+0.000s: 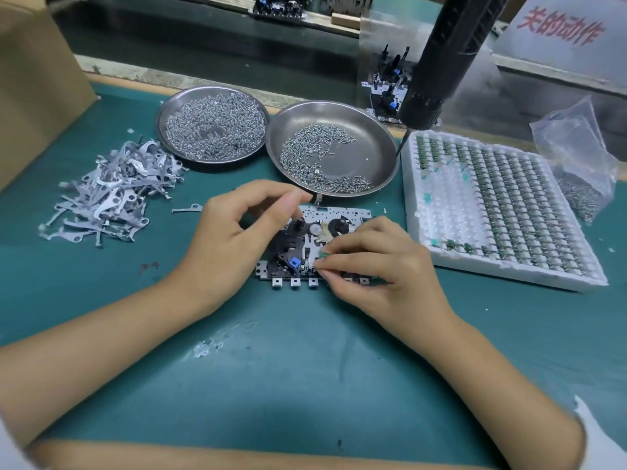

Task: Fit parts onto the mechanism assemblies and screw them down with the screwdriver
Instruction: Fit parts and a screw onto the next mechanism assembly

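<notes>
Nearest the camera, both forearms reach in over the green counter (305, 385) to one mechanism assembly (315, 245), which lies flat near the middle of it. The assembly's long axis runs left to right across the view; its row of square metal tabs faces the person and its perforated metal edge faces away, toward the dishes.

The right hand (376, 266) has its fingers curled together, pinching a small green part (325, 254) and holding it down on the right half of the assembly, beside the blue piece (294, 262). The left hand (237, 239) hovers over the assembly's left end, thumb and forefinger drawn close as if pinching something; whether they hold anything is too small to tell.

By the look of it the job is at the fitting stage: the part is being seated and no screw appears driven for it yet. The screwdriver (437, 62) hangs untouched beyond, above the right dish, so screwing down is left.

Farther out, a heap of flat metal levers (112, 191) lies to the left. Two metal dishes of screws (213, 125) (330, 147) sit behind the assembly. A white foam tray (502, 212) of small green parts stands to the right, its near rows partly emptied, so many fittings seem to remain. Another assembly (386, 86) stands at the far edge.
</notes>
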A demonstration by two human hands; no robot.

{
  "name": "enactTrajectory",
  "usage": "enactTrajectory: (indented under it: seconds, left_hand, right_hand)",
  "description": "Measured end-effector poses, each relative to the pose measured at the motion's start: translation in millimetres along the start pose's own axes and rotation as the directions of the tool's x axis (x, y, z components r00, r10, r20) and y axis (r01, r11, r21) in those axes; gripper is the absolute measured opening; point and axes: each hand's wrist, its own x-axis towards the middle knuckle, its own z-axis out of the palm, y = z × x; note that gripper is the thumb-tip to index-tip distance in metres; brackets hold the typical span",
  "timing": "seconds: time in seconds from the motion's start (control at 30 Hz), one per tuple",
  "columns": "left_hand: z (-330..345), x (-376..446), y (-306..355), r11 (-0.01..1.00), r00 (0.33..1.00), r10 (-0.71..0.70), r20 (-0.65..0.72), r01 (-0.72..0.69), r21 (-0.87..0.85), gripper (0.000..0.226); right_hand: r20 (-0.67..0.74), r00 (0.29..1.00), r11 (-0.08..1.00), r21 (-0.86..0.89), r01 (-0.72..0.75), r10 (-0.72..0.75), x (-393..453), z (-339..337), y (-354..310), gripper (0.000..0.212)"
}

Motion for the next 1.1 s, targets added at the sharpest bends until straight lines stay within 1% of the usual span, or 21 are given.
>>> enactTrajectory:
  seconds: [0.07,0.13,0.23,0.3,0.37,0.43,0.53,0.63,0.83,0.87,0.9,0.93,0.97,1.0,1.03,1.07,1.1]
  left_hand:
    - [0,-1,1,1.000,1.000,-0.001,-0.002,0.001,-0.001,0.013]
    - [0,-2,2,0.999,1.000,0.027,0.010,-0.027,0.026,0.011]
    - [0,-5,2,0.979,0.989,0.114,0.093,-0.128,0.160,0.009]
    - [-2,-7,2,0.948,0.965,0.165,0.205,-0.213,0.236,0.019]
    - [-2,-9,0,0.896,0.929,0.207,0.306,-0.305,0.323,0.031]
    - [-1,-11,-2,0.848,0.911,0.216,0.351,-0.354,0.395,0.037]
    - [0,-12,-3,0.826,0.910,0.211,0.356,-0.361,0.432,0.040]
    - [0,-12,-4,0.836,0.912,0.213,0.351,-0.356,0.418,0.039]
    - [1,-11,-4,0.864,0.924,0.195,0.329,-0.321,0.389,0.038]
    - [1,-10,-4,0.865,0.925,0.194,0.327,-0.318,0.387,0.037]
    - [1,-10,-4,0.863,0.925,0.195,0.327,-0.320,0.390,0.034]
    - [1,-10,-4,0.859,0.924,0.197,0.329,-0.324,0.395,0.031]
    - [2,-9,-5,0.857,0.923,0.197,0.330,-0.326,0.399,0.028]
    - [1,-9,-5,0.858,0.923,0.198,0.330,-0.326,0.398,0.026]
    - [1,-9,-5,0.862,0.923,0.197,0.330,-0.323,0.390,0.026]
    - [1,-9,-5,0.869,0.923,0.195,0.331,-0.319,0.379,0.027]
    - [1,-9,-6,0.876,0.925,0.193,0.329,-0.313,0.366,0.028]
  right_hand:
    - [0.005,0.999,0.998,-0.051,0.032,-0.032,0,0,1,0.006]
    - [0.010,0.998,0.995,-0.086,0.055,-0.054,0,0,0,0.006]
    - [0.036,0.998,0.995,-0.081,0.050,-0.047,-1,-1,-1,0.008]
    - [0.059,0.998,1.000,-0.005,0.002,-0.002,-1,-3,-2,0.010]
    - [0.075,0.994,0.993,0.085,-0.087,0.081,0,-5,-3,0.013]
    - [0.078,0.984,0.974,0.145,-0.173,0.163,2,-6,-4,0.016]
    - [0.079,0.976,0.957,0.192,-0.216,0.205,3,-6,-6,0.013]
    - [0.086,0.973,0.950,0.213,-0.230,0.216,3,-6,-7,0.011]
    - [0.085,0.968,0.946,0.209,-0.248,0.235,4,-8,-9,0.014]
    - [0.060,0.971,0.949,0.205,-0.240,0.232,4,-9,-10,0.016]
    - [0.004,0.973,0.953,0.199,-0.228,0.232,4,-10,-11,0.018]
    - [-0.090,0.967,0.956,0.192,-0.220,0.240,6,-12,-12,0.021]
    - [-0.211,0.943,0.957,0.192,-0.220,0.259,8,-15,-13,0.025]
    - [-0.338,0.897,0.953,0.204,-0.226,0.285,12,-19,-12,0.028]
    - [-0.451,0.837,0.947,0.226,-0.230,0.311,18,-25,-11,0.031]
    - [-0.532,0.778,0.940,0.247,-0.237,0.336,27,-31,-8,0.035]
    - [-0.571,0.736,0.930,0.265,-0.255,0.364,37,-39,-5,0.043]
